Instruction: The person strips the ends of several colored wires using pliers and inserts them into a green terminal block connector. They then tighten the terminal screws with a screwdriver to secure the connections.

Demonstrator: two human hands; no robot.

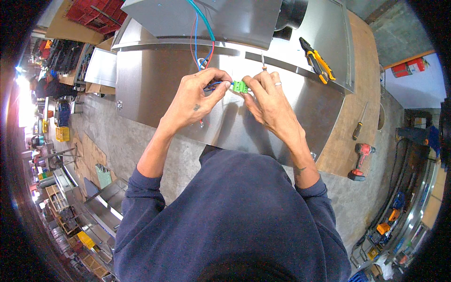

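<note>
Your left hand (pixel 197 96) has its thumb and forefinger pinched closed around a thin blue insulated wire (pixel 215 84), gripping it close to its end, probably because a short free length bends less. Your right hand (pixel 273 101) nips the small bright-green rectangular terminal block (pixel 240 87) by its right side, which seems meant to leave the side at 9 o'clock clear for the wire. A slim metal screwdriver shaft (pixel 263 60) points toward 12 o'clock from between your right fingers; its handle is mostly hidden, and it is likely tucked there to stay within reach.

The block sits between your two hands, above the brushed stainless-steel panel (pixel 150 77). Its right end is against your right thumb and forefinger; its left end lies just beside your left thumb tip, and whether that tip touches it you cannot tell from here.

From the block, the thick teal cable (pixel 205 26) lies toward 11 o'clock. The yellow-and-black pliers (pixel 315 61) rest between 2 and 3 o'clock, handles toward you, presumably for easy pickup. The black-and-yellow-handled screwdriver (pixel 359 128) lies past 3 o'clock, and the red-and-black cordless drill (pixel 361 160) at 4 o'clock, both on your right-hand side.
</note>
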